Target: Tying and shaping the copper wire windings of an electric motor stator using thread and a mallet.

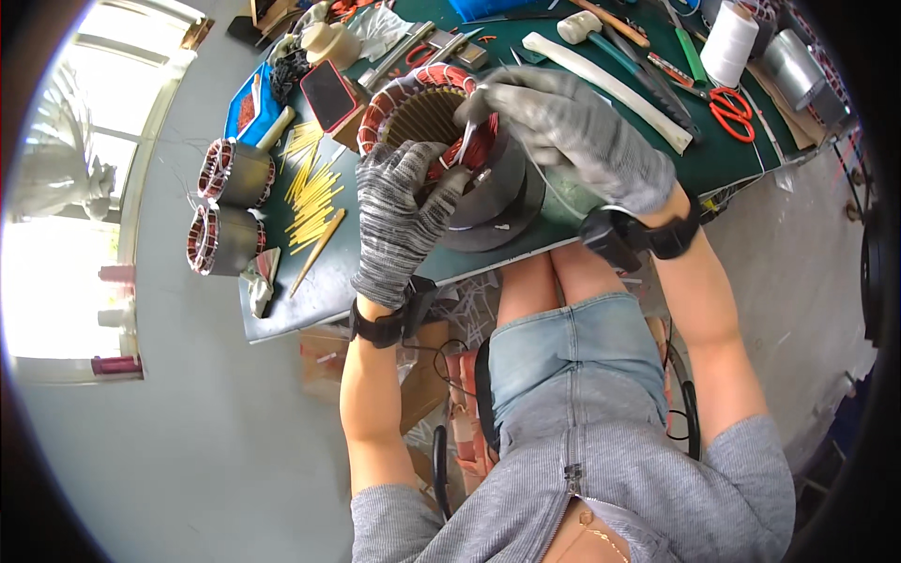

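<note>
A motor stator (427, 114) with red copper windings laced in white cord stands at the table's front, on a dark round base (497, 211). Both my hands wear grey knit gloves. My left hand (399, 202) is closed on the near-left winding bundle, with thumb and fingers on either side of the wires. My right hand (572, 122) hovers over the stator's right rim, its fingers curled together and partly smeared by motion. White cord (466, 141) runs from the winding up toward these fingers, and a loose length trails below the hand. The right fingertips are partly hidden.
Left of the stator lie scattered yellow strips (314, 202), a wooden stick (317, 253) and two smaller stators (225, 239). A phone (328, 94) leans behind. To the right are a white tube (610, 89), a mallet (580, 28), red-handled scissors (732, 114) and a thread spool (730, 45).
</note>
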Demonstrator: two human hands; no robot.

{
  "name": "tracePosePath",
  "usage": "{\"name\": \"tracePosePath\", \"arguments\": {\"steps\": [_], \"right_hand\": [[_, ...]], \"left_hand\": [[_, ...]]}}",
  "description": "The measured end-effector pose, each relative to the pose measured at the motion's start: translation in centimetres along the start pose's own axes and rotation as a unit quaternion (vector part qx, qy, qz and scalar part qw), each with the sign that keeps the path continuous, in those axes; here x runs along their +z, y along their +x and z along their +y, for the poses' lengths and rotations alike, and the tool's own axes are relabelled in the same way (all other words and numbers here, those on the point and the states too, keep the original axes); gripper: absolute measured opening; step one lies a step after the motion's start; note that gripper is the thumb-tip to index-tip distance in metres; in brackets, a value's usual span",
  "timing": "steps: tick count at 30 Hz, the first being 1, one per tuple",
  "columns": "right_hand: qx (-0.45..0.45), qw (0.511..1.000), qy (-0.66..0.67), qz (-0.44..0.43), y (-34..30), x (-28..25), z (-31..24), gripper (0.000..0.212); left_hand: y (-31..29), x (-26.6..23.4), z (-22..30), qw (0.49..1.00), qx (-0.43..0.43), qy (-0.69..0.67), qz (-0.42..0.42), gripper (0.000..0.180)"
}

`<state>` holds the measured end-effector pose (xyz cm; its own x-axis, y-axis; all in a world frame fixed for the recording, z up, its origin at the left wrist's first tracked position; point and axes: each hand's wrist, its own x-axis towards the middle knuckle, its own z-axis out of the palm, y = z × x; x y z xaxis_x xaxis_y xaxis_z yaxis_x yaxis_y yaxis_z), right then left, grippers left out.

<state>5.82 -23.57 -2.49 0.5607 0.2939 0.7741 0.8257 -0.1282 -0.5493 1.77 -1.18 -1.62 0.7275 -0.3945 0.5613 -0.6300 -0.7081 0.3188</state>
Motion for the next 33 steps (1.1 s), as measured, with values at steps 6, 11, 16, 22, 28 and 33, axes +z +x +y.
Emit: {"name": "tracePosePath", "arguments": {"steps": [6, 11, 16, 22, 28, 33], "right_hand": [[0.08, 0.954, -0.263, 0.118, -6.7, 0.2, -2.4, 0.037], [0.102, 0.962, -0.23, 0.11, -6.0, 5.2, -4.4, 0.049], [0.07, 0.958, -0.263, 0.092, -4.9, 9.0, -2.3, 0.065], [0.268, 0.951, 0.137, -0.071, -12.7, 6.9, -1.1, 0.041], [0.078, 0.992, -0.048, 0.089, -1.8, 3.3, -5.6, 0.022], [-0.01, 0.975, -0.218, 0.044, 0.6, 5.3, -5.2, 0.023]], "left_hand": [[1.3, -0.7, 0.1, 0.999, 0.014, 0.013, -0.041, 0.022], [1.0, -1.1, 0.4, 0.997, -0.038, 0.02, -0.067, 0.024], [2.6, -2.0, 1.0, 0.973, -0.09, 0.044, -0.206, 0.034], [0.6, -3.0, 0.1, 0.956, 0.006, 0.274, -0.105, 0.079], [-0.3, 0.6, 0.7, 0.949, 0.035, 0.298, 0.1, 0.103], [0.4, 1.0, 0.6, 0.945, 0.136, 0.259, 0.15, 0.086]]}}
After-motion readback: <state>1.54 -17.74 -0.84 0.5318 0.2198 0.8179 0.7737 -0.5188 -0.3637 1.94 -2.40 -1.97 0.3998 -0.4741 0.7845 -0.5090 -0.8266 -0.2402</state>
